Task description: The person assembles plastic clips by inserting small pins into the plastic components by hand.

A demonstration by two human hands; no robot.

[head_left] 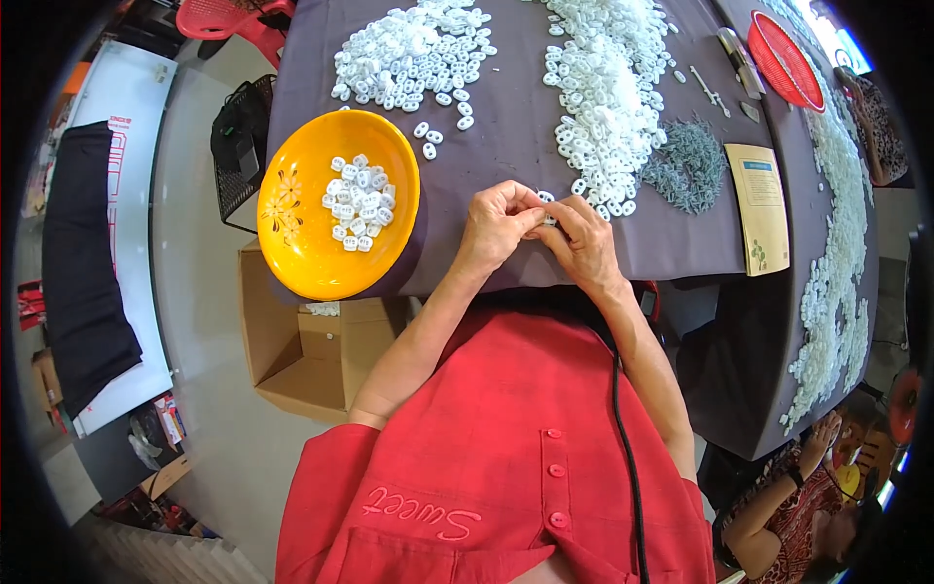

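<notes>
Close to the front edge of the dark-covered table, my left hand and my right hand meet with fingertips pinched together. Between them shows part of a small white plastic piece; the fingers hide most of it. Just beyond my right hand lies a long heap of white oval two-holed pieces. Beside that heap is a pile of small grey-green screws. To the left of my left hand, a yellow bowl holds several white pieces with dark markings.
Another heap of white pieces sits far left. A booklet, a white tool and a red basket are on the right. A cardboard box stands below the table's edge. A co-worker's arm shows lower right.
</notes>
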